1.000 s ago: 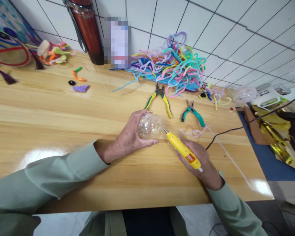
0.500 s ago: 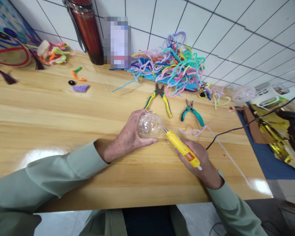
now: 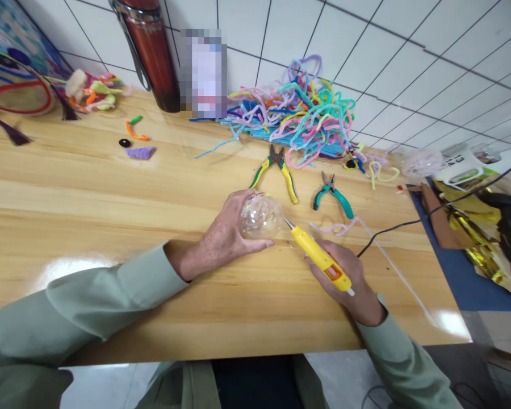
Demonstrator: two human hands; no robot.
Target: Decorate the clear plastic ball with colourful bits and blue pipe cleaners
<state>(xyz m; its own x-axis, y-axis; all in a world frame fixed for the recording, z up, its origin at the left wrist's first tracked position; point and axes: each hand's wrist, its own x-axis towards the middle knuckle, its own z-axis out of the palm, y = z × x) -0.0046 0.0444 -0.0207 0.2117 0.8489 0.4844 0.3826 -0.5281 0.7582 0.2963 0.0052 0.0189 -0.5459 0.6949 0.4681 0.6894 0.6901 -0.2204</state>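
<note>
My left hand is closed round the left side of a clear plastic ball, with some coloured bits showing near its top. In my right hand lies a yellow hot glue gun, its metal tip pointing up and left at the ball. A small gap seems to separate the tip from the ball. The end of a glue stick pokes out of the gun's back. Behind the ball lie cutting pliers with yellow and green handles. Teal-handled pliers rest beyond my right hand.
Along the wall sits a heap of coloured pipe cleaners, with a dark red flask to its left. A black cord crosses the right side. A bent pale pipe cleaner lies near it. Gold foil is at the far right.
My right hand has drawn the glue gun slightly right, so its tip stands a little farther from the ball. The left hand holds almost still, with the ball turned slightly.
</note>
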